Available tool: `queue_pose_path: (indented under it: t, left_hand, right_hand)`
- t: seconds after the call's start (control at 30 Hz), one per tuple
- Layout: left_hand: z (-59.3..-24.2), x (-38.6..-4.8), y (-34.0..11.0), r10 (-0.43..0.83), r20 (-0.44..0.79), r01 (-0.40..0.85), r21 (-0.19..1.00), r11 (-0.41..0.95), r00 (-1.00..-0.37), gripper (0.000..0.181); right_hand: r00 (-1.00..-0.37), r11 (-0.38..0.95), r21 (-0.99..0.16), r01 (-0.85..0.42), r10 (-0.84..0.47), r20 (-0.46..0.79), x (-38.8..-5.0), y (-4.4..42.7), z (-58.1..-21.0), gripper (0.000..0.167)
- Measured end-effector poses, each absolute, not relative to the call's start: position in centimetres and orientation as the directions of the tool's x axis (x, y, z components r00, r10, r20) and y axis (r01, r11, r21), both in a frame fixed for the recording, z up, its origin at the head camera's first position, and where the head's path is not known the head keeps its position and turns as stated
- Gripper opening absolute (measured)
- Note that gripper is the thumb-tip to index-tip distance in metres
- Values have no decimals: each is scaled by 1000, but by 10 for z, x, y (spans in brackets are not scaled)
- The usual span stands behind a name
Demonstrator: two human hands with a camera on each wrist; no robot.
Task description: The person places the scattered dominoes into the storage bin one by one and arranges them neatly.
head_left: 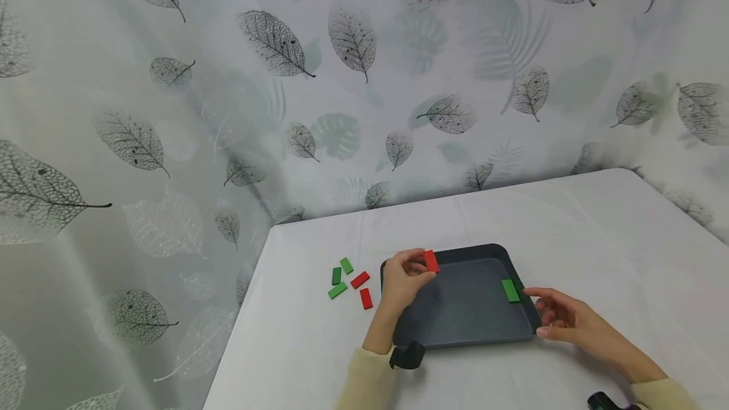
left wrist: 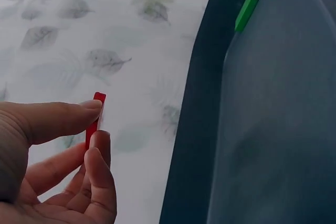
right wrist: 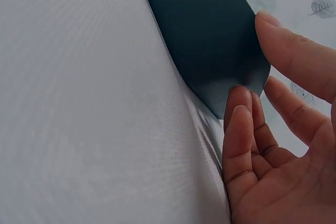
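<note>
A small flat red block (head_left: 431,261) is pinched between the thumb and fingers of my left hand (head_left: 401,280), above the left part of a dark grey tray (head_left: 461,312). In the left wrist view the red block (left wrist: 95,121) stands edge-on at the fingertips. Inside the tray, near its right side, lies a green block (head_left: 510,291). My right hand (head_left: 564,318) holds the tray's front right corner, index finger along the right rim and thumb at the front. Its other fingers curl beside the corner (right wrist: 247,72) in the right wrist view.
Left of the tray on the white tablecloth (head_left: 302,347) lie several loose blocks, among them a light green block (head_left: 347,265), a dark green block (head_left: 336,276) and a red block (head_left: 366,298). A leaf-patterned curtain (head_left: 353,119) hangs behind the table and along its left.
</note>
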State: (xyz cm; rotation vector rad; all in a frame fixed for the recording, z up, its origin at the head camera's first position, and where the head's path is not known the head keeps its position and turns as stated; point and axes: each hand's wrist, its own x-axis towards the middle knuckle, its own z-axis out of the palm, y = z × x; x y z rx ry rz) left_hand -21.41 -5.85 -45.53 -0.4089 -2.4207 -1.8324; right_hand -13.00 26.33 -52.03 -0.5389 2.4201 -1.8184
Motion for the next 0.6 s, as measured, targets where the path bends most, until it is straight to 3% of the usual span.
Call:
queue_pose_path:
  t: [0.37,0.6]
  left_hand:
    - [-475,-211,10,196,148,212,907,363,-969,46]
    - [-485,-206,42,155,40,98,917,386,-987,44]
  right_hand:
    - [-933,236,-944,-232,-328,148,-131,262,-519,61]
    - [-950,263,-951,-164,-303,80,-131,263,-518,62]
